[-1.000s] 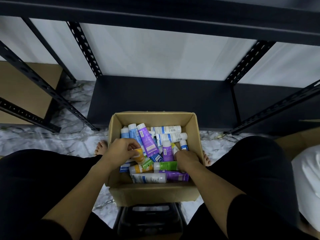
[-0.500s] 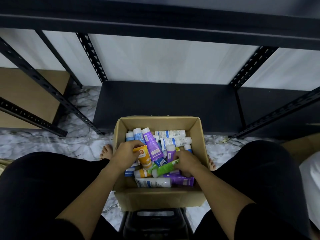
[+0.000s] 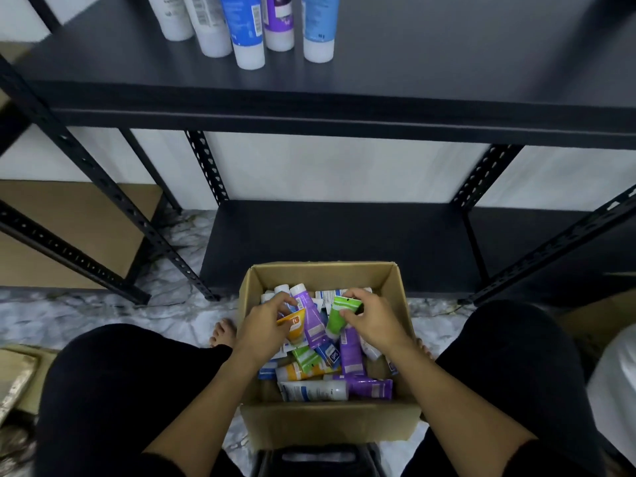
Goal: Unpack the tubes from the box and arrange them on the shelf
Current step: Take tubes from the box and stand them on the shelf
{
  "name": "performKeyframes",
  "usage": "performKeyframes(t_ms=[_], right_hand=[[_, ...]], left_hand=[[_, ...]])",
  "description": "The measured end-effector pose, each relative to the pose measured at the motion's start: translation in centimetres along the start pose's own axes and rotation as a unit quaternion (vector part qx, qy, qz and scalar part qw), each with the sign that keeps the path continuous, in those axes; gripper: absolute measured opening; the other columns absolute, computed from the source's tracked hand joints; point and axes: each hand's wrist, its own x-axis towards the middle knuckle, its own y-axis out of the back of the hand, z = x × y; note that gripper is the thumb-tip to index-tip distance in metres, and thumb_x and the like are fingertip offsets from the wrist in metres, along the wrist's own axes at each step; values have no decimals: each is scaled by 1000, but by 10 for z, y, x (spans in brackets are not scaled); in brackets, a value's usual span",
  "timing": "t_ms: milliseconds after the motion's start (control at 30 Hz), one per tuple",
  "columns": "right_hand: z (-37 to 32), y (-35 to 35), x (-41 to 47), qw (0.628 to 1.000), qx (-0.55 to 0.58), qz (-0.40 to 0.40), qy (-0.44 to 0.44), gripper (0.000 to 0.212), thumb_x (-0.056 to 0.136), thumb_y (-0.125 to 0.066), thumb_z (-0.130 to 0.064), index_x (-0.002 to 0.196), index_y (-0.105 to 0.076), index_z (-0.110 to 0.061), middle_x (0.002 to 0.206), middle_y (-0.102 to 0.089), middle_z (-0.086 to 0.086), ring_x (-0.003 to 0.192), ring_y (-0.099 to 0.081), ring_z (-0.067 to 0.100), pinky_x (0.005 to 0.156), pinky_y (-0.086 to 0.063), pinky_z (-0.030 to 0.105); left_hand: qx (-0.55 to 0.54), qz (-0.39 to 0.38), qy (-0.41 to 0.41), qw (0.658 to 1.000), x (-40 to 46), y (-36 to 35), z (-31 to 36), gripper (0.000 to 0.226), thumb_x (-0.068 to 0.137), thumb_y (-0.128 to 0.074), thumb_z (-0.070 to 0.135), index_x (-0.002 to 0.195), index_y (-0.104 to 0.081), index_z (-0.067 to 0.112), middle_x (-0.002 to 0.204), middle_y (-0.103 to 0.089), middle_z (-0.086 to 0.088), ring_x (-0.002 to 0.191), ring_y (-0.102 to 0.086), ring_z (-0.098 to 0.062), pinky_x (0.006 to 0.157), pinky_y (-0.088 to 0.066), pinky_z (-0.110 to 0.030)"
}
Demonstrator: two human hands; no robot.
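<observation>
Five tubes (image 3: 248,32) stand on the shelf (image 3: 447,74), box (image 3: 330,425) mostly full; your left hand (image 3: 263,330) grips an orange tube (image 3: 295,325), right hand (image 3: 373,321) a green one (image 3: 339,313).

head view, looking steeply down, close over box (image 3: 330,421)

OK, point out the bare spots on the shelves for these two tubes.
Upper shelf: bare right of the standing tubes, and along its front edge. Lower shelf behind the box: bare throughout. Crowded: the upper shelf's back left, and the box.
</observation>
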Motion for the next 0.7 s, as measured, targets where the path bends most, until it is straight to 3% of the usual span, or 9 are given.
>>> performKeyframes(t_ms=[100, 233, 300, 433, 567, 700], right_hand=[[-25, 16, -4, 998, -6, 44, 51, 23, 92, -68, -23, 108, -60, -37, 91, -68, -18, 78, -64, -6, 68, -50, 18], [-54, 41, -4, 988, -38, 96, 118, 32, 92, -63, -35, 120, -50, -43, 79, -69, -8, 59, -63, 8, 59, -56, 41], [-71, 55, -5, 982, -40, 115, 143, 36, 92, -61, -39, 124, -47, -46, 76, -69, -6, 60, -65, 12, 58, -56, 43], [-115, 90, -9, 964, -30, 158, 212, 44, 94, -66, -28, 132, -47, -41, 81, -68, -6, 60, -62, 10, 56, -54, 39], [-162, 130, -10, 946, -32, 193, 257, 44, 94, -66, -28, 132, -48, -40, 81, -66, -5, 64, -63, 10, 57, -54, 30], [-215, 173, -12, 920, -45, 242, 306, 42, 93, -67, -25, 131, -52, -37, 80, -66, -9, 67, -62, 9, 61, -54, 33]], left_hand=[[-13, 34, -25, 999, -6, 17, 15, 34, 88, -70, 14, 106, -57, 40, 97, -66, 14, 87, -64, -2, 75, -59, -37], [15, 83, -74, 994, -9, 50, 39, 37, 89, -67, 16, 111, -53, 42, 100, -67, 17, 92, -65, -2, 74, -56, -31], [37, 106, -105, 988, -11, 70, 55, 40, 89, -67, 20, 116, -51, 44, 100, -67, 21, 89, -64, 0, 72, -54, -30], [90, 160, -166, 969, -14, 112, 96, 37, 91, -65, 26, 122, -53, 44, 98, -67, 18, 76, -59, 0, 63, -46, -19], [105, 201, -235, 945, -16, 159, 142, 31, 92, -64, 28, 120, -56, 40, 103, -70, 15, 85, -65, -5, 73, -57, -35], [68, 232, -257, 936, -19, 202, 193, 28, 92, -65, 27, 117, -62, 39, 103, -69, 17, 93, -64, -3, 80, -57, -37]])
